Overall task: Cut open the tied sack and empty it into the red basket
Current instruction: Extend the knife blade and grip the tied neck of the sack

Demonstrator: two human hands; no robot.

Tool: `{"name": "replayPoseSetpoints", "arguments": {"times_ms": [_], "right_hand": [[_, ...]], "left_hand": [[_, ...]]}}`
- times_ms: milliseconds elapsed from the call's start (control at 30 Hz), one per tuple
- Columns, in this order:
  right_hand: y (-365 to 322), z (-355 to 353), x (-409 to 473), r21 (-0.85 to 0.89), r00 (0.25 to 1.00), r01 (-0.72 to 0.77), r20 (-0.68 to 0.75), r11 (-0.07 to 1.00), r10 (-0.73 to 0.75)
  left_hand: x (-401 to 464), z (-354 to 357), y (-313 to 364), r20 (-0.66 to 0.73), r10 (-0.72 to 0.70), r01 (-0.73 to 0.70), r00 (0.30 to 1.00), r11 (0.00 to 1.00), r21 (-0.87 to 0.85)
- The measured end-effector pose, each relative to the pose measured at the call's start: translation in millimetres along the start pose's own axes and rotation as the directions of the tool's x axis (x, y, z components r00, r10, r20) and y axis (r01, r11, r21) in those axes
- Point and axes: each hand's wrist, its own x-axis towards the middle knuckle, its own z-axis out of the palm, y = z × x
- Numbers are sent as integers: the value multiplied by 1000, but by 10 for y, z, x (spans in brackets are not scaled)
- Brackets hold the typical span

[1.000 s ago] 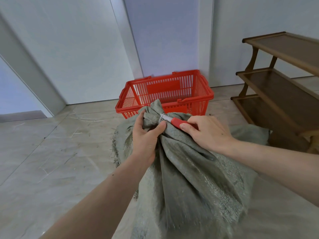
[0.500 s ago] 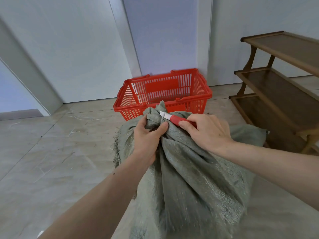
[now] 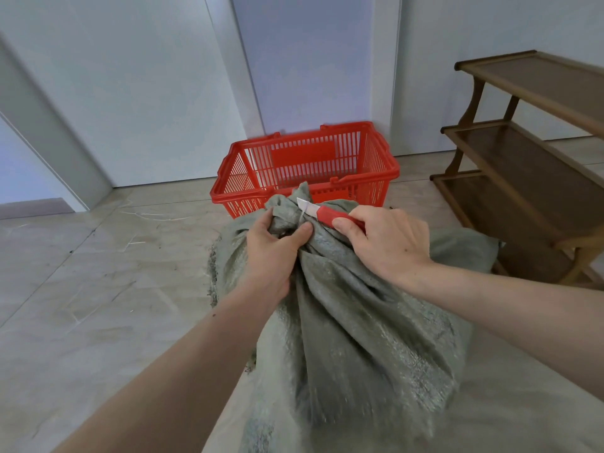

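Observation:
A grey-green woven sack [image 3: 353, 322] stands on the floor in front of me, its neck bunched and tied with a thin white string [image 3: 304, 214]. My left hand [image 3: 271, 253] grips the bunched neck just below the tie. My right hand [image 3: 385, 243] holds a red-handled knife [image 3: 327, 214], whose white blade lies against the string at the neck. The red plastic basket [image 3: 225, 194] sits on the floor right behind the sack, and nothing shows inside it.
A brown wooden three-tier shelf [image 3: 523, 178] stands at the right, close to the sack. White walls and a door frame rise behind the basket. Pale floor tiles [image 3: 98, 289] stretch out to the left, with some loose fibres on them.
The blade has pushed further forward and up along the sack's neck, past the string. My left hand keeps its grip on the neck. The view has tilted slightly.

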Motion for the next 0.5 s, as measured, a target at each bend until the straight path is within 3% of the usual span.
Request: {"name": "replayPoseSetpoints", "arguments": {"times_ms": [500], "right_hand": [[73,-29,-68,13,999,28,-24,1000,-28]], "left_hand": [[-17,-1,-1,51,-39,38,998,999,23]]}}
